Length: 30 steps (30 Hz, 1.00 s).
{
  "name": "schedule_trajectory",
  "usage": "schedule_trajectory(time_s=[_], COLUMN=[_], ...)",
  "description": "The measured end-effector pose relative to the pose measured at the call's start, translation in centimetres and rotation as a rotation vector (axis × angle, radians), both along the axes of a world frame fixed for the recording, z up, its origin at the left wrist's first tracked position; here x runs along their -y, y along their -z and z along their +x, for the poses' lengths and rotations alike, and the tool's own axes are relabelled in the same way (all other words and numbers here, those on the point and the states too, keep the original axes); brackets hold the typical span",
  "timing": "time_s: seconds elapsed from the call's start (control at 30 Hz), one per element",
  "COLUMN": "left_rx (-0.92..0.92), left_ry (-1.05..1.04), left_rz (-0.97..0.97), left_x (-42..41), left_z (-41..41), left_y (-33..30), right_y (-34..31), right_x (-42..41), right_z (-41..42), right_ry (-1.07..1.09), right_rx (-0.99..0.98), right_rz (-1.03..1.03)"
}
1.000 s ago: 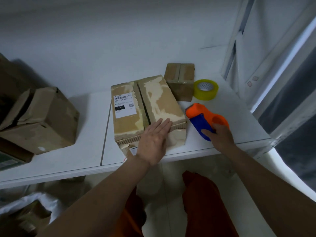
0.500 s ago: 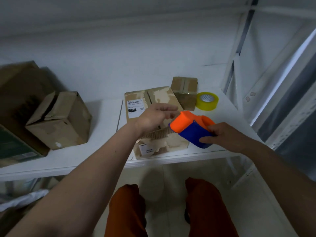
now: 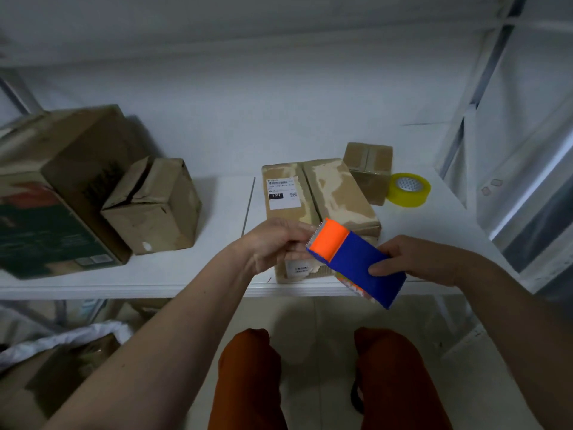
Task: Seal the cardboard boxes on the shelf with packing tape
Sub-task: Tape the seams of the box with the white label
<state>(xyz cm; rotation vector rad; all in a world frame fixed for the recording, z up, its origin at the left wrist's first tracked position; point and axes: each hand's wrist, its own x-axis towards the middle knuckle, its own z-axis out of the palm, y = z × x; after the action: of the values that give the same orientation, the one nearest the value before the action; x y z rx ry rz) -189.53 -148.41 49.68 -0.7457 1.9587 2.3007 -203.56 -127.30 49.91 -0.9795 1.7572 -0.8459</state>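
1. Dispenser [image 3: 356,262] now lifted off the shelf [image 3: 217,274], held before the labelled box [image 3: 316,206], orange end at 10 o'clock.
2. Right hand [image 3: 412,259] grips its blue body.
3. Left hand [image 3: 279,243], off the box, pinches at the toothed end.
4. Tape roll [image 3: 408,189] unmoved at 2 o'clock.

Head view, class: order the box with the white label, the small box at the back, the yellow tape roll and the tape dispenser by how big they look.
1. Box with the white label
2. Tape dispenser, though nearness to the camera enlarges it
3. Small box at the back
4. Yellow tape roll
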Motion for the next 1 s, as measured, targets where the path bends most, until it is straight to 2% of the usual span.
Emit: schedule_trajectory(time_s=[0.1,0.2,0.4,0.67,0.87,1.0], left_rx=[0.033,0.033,0.058,0.006,-0.031,-0.017], left_ry=[-0.064,-0.142,-0.372,-0.610,-0.723,-0.822], left_rz=[0.070,0.072,-0.155,-0.095,-0.184,-0.289], left_x=[0.2,0.1,0.1,0.1,1.4,1.7], left_z=[0.7,0.9,1.0,1.1,2.1,1.7], left_y=[1.1,1.9,2.9,4.2,5.6,5.9], right_y=[0.5,0.8,0.6,-0.9,-1.5,-1.7], right_x=[1.1,2.0,3.6,3.5,3.7,5.7], right_z=[0.8,1.8,2.3,1.7,1.4,0.7], right_ry=[0.056,0.110,0.165,0.025,0.015,-0.017], right_rx=[0.084,0.077,-0.052,-0.170,-0.256,-0.423], right_rz=[0.002,-0.009,0.014,0.079,0.154,0.133])
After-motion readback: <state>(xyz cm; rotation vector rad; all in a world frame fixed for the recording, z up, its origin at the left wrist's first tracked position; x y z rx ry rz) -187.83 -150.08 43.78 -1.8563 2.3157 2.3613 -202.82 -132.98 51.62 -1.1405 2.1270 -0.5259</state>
